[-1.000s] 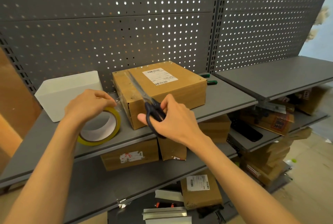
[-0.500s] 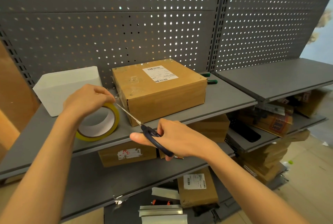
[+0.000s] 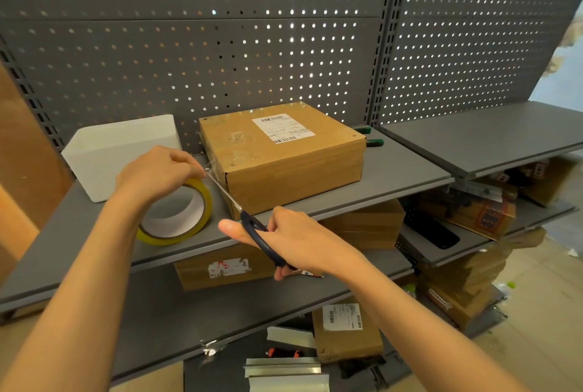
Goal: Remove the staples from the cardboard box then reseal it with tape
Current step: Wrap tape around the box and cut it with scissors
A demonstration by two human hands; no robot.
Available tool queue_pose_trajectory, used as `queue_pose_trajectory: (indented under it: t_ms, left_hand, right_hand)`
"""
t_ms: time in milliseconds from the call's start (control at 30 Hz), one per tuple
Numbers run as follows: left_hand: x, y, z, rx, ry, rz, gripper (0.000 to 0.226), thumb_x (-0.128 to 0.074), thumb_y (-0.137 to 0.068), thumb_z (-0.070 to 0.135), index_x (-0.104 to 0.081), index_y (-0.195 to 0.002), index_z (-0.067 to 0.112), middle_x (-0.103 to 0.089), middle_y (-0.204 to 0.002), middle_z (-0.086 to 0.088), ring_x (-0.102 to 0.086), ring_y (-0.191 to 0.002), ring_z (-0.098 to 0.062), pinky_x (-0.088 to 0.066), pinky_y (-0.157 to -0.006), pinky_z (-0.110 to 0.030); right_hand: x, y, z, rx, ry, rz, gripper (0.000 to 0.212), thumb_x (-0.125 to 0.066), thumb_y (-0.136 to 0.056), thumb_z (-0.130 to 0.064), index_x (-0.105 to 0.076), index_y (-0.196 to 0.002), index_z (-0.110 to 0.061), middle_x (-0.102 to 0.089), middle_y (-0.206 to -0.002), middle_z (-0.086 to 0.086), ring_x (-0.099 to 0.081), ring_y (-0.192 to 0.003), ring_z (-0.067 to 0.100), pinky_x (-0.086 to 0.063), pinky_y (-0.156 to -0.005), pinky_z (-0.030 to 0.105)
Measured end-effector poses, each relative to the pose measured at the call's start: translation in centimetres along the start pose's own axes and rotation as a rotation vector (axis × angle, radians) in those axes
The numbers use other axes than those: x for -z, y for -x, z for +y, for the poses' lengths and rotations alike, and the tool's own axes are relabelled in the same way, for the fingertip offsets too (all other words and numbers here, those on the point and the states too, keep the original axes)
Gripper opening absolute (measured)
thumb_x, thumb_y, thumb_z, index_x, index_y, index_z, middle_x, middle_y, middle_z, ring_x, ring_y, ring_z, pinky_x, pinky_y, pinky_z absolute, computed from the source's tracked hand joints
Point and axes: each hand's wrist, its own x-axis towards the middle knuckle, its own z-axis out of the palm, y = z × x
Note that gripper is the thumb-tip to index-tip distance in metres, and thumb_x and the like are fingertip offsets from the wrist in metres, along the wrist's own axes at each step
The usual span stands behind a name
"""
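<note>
Hands grasping tape roll (image 3: 176, 218) and scissors (image 3: 249, 227), white bin (image 3: 120, 152) left of box (image 3: 284, 155)

The right hand (image 3: 293, 243) is bringing the scissors (image 3: 252, 224) down off the top of the cardboard box (image 3: 284, 158), where the blades were lying a second ago, and is now holding them low at the front edge of the shelf (image 3: 394, 177). The blades are now pointing up and left into the gap between the box corner and the tape roll (image 3: 176, 215), their tip reaching the clear strip of tape stretched from the roll to the box, just beside the left hand (image 3: 157, 170).
</note>
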Motion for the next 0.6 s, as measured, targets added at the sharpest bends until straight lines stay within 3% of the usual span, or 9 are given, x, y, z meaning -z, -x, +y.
queue_pose_trajectory:
  t_ms: [100, 233, 433, 600]
  left_hand:
    - [0.1, 0.0, -0.1, -0.001, 0.004, -0.004, 0.019, -0.060, -0.084, 0.031, -0.066, -0.066, 0.034, -0.066, -0.093, 0.001, -0.057, -0.096, -0.025, -0.048, -0.088, -0.046]
    - [-0.1, -0.1, -0.2, -0.014, -0.004, -0.005, 0.019, -0.059, -0.085, 0.031, -0.066, -0.067, 0.035, -0.066, -0.093, 0.001, -0.057, -0.095, -0.024, -0.049, -0.085, -0.045]
    - [0.1, -0.5, -0.4, 0.000, -0.001, -0.031, 0.018, -0.060, -0.083, 0.032, -0.067, -0.066, 0.036, -0.067, -0.092, 0.007, -0.058, -0.096, -0.021, -0.048, -0.087, -0.042]
    - [0.0, -0.5, -0.5, -0.016, 0.001, -0.017, 0.020, -0.060, -0.084, 0.030, -0.067, -0.065, 0.035, -0.067, -0.094, 0.006, -0.057, -0.096, -0.021, -0.047, -0.085, -0.040]
  right_hand:
    - [-0.4, -1.0, -0.2, 0.013, -0.107, 0.034, 0.044, -0.045, -0.092, -0.053, -0.043, -0.077, -0.012, -0.063, -0.075, 0.012, -0.066, -0.064, 0.022, -0.054, -0.069, 0.031]
    - [-0.8, -2.3, -0.8, 0.038, -0.159, 0.071, 0.042, -0.048, -0.091, -0.048, -0.046, -0.074, -0.010, -0.067, -0.087, 0.021, -0.070, -0.076, 0.032, -0.056, -0.078, 0.040]
    - [-1.2, -3.3, -1.6, 0.038, -0.259, 0.091, 0.050, -0.053, -0.082, -0.057, -0.046, -0.070, -0.009, -0.066, -0.083, 0.024, -0.070, -0.069, 0.032, -0.056, -0.076, 0.042]
    - [-1.0, -3.5, -1.4, 0.041, -0.275, 0.101, 0.047, -0.052, -0.088, -0.050, -0.044, -0.068, -0.008, -0.062, -0.080, 0.020, -0.064, -0.067, 0.033, -0.052, -0.067, 0.039]
